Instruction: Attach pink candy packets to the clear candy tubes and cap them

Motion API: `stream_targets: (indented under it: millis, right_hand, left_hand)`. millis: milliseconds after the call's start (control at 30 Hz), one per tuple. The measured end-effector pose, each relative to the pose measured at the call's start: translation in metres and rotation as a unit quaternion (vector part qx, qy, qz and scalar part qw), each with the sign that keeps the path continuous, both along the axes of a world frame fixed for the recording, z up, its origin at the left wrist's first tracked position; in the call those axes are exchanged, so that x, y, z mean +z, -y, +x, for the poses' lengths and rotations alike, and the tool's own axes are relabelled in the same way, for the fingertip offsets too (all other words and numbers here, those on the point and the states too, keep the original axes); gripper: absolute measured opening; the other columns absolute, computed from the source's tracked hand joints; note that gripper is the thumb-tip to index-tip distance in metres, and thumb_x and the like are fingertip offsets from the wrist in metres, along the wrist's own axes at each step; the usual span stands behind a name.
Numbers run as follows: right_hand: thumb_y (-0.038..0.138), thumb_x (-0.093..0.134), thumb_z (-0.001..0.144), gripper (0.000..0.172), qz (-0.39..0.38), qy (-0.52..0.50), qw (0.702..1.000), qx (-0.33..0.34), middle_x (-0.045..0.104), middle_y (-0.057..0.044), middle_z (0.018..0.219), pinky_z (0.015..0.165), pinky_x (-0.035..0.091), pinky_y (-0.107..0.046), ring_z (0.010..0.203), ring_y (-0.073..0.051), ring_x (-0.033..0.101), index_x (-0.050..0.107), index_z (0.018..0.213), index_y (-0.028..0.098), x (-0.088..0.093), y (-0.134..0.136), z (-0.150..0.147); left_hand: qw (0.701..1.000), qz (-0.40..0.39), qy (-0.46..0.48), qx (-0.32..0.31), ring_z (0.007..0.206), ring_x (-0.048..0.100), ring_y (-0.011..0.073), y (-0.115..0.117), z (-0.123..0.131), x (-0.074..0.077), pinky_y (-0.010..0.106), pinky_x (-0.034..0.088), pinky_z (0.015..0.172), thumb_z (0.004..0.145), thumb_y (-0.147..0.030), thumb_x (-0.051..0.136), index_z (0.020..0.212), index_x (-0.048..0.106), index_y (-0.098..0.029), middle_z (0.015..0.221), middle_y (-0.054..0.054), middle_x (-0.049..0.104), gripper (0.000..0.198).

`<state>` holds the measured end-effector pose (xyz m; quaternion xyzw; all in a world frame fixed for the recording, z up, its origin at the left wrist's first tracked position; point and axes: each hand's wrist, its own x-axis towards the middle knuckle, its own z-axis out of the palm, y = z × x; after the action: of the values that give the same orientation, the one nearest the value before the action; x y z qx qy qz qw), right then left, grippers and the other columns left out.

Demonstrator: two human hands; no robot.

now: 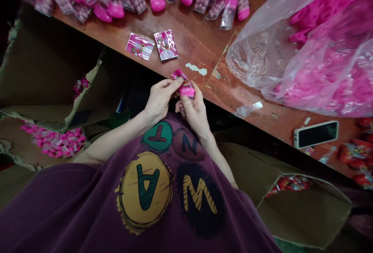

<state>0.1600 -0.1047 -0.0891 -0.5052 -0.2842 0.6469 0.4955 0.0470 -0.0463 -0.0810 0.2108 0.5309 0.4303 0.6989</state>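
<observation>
Closely held, just off the table edge, a crinkled pink wrapper (180, 77) sits pinched narrowly between the left hand (160, 101) and right hand (194, 112) – fingertips on both sides, raised above the lap so both hands can reach it – near two flat packets (152, 46) on the wooden table (201, 39).

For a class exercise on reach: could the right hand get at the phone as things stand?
Probably yes, at a stretch, once the right hand lets go of the pink wrapper. The phone lies along the wooden table to its right, with only a clear plastic scrap near the way.
</observation>
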Motion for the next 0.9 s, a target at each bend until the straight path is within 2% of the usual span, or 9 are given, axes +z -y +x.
stream_targets:
  millis: [67, 133, 300, 433, 500, 600, 700, 800, 900]
  right_hand:
    - [0.064, 0.067, 0.096, 0.056, -0.024, -0.051, 0.997, 0.046, 0.063, 0.009, 0.063, 0.039, 0.020, -0.022, 0.039, -0.006, 0.030, 0.049, 0.137, 0.031, 0.002, 0.000, 0.001]
    - [0.065, 0.064, 0.097, 0.052, -0.021, -0.066, 0.996, 0.057, 0.062, 0.010, 0.063, 0.038, 0.017, -0.022, 0.037, -0.005, 0.024, 0.051, 0.133, 0.030, 0.002, 0.000, 0.001]
    - [0.060, 0.076, 0.091, 0.070, 0.037, 0.042, 0.998, -0.026, 0.061, 0.008, 0.067, 0.053, 0.046, -0.027, 0.055, -0.013, 0.058, 0.045, 0.147, 0.034, -0.004, 0.001, -0.004]
    - [0.061, 0.077, 0.090, 0.074, 0.033, 0.096, 0.994, -0.033, 0.063, 0.005, 0.075, 0.063, 0.054, -0.033, 0.061, -0.016, 0.060, 0.046, 0.151, 0.034, -0.006, 0.002, -0.003]
    - [0.058, 0.081, 0.087, 0.077, 0.039, 0.117, 0.991, -0.043, 0.065, 0.004, 0.080, 0.064, 0.055, -0.033, 0.064, -0.016, 0.061, 0.045, 0.152, 0.036, -0.004, 0.003, 0.000]
    - [0.054, 0.083, 0.087, 0.081, 0.038, 0.095, 0.994, -0.028, 0.068, 0.004, 0.085, 0.060, 0.053, -0.030, 0.064, -0.014, 0.061, 0.039, 0.154, 0.038, 0.002, 0.006, 0.004]
    - [0.054, 0.078, 0.092, 0.072, 0.023, 0.050, 0.998, 0.008, 0.069, 0.005, 0.081, 0.050, 0.044, -0.026, 0.052, -0.010, 0.051, 0.040, 0.150, 0.037, 0.008, 0.008, 0.006]
    - [0.054, 0.076, 0.094, 0.067, 0.016, 0.003, 1.000, 0.015, 0.065, 0.008, 0.074, 0.044, 0.035, -0.024, 0.044, -0.008, 0.039, 0.040, 0.147, 0.037, 0.008, 0.007, 0.005]
    - [0.056, 0.073, 0.094, 0.065, 0.001, -0.046, 0.999, 0.027, 0.062, 0.010, 0.069, 0.042, 0.033, -0.023, 0.042, -0.007, 0.033, 0.040, 0.147, 0.037, 0.005, 0.004, 0.004]
  left_hand:
    - [1.000, 0.013, 0.002, 0.001, 0.059, 0.058, 0.0068, 0.000, 0.000, 0.001, 0.022, 0.048, 0.060, 0.079, -0.046, 0.093, 0.067, 0.065, -0.018, 0.065, -0.003, 0.064, 0.041]
    - [1.000, 0.005, 0.009, -0.012, 0.058, 0.057, 0.0069, 0.000, 0.000, 0.004, 0.022, 0.048, 0.057, 0.080, -0.048, 0.092, 0.068, 0.064, -0.018, 0.065, -0.003, 0.064, 0.043]
    - [0.993, -0.029, 0.073, -0.085, 0.049, 0.055, 0.0077, 0.004, -0.003, 0.009, 0.024, 0.041, 0.045, 0.078, -0.052, 0.091, 0.082, 0.069, -0.018, 0.070, -0.002, 0.067, 0.042]
    - [0.984, -0.031, 0.109, -0.139, 0.050, 0.056, 0.0075, 0.006, -0.007, 0.004, 0.023, 0.040, 0.047, 0.076, -0.047, 0.094, 0.079, 0.071, -0.015, 0.067, 0.000, 0.067, 0.040]
    - [0.981, -0.035, 0.119, -0.149, 0.056, 0.061, 0.0094, 0.004, -0.009, 0.002, 0.023, 0.045, 0.052, 0.078, -0.046, 0.093, 0.076, 0.071, -0.014, 0.070, 0.002, 0.069, 0.039]
    - [0.985, -0.021, 0.124, -0.120, 0.066, 0.068, 0.0126, -0.001, -0.011, 0.005, 0.024, 0.051, 0.060, 0.082, -0.046, 0.090, 0.079, 0.073, -0.014, 0.075, 0.004, 0.072, 0.036]
    - [0.989, -0.017, 0.116, -0.092, 0.068, 0.067, 0.0126, -0.006, -0.013, 0.010, 0.025, 0.053, 0.064, 0.082, -0.045, 0.090, 0.079, 0.074, -0.014, 0.076, 0.004, 0.072, 0.035]
    - [0.988, -0.030, 0.116, -0.095, 0.067, 0.066, 0.0119, -0.007, -0.014, 0.011, 0.025, 0.054, 0.068, 0.079, -0.042, 0.093, 0.076, 0.074, -0.013, 0.075, 0.004, 0.072, 0.035]
    - [0.987, -0.035, 0.117, -0.103, 0.069, 0.066, 0.0111, -0.006, -0.015, 0.006, 0.025, 0.054, 0.074, 0.078, -0.041, 0.094, 0.076, 0.076, -0.012, 0.076, 0.005, 0.073, 0.034]
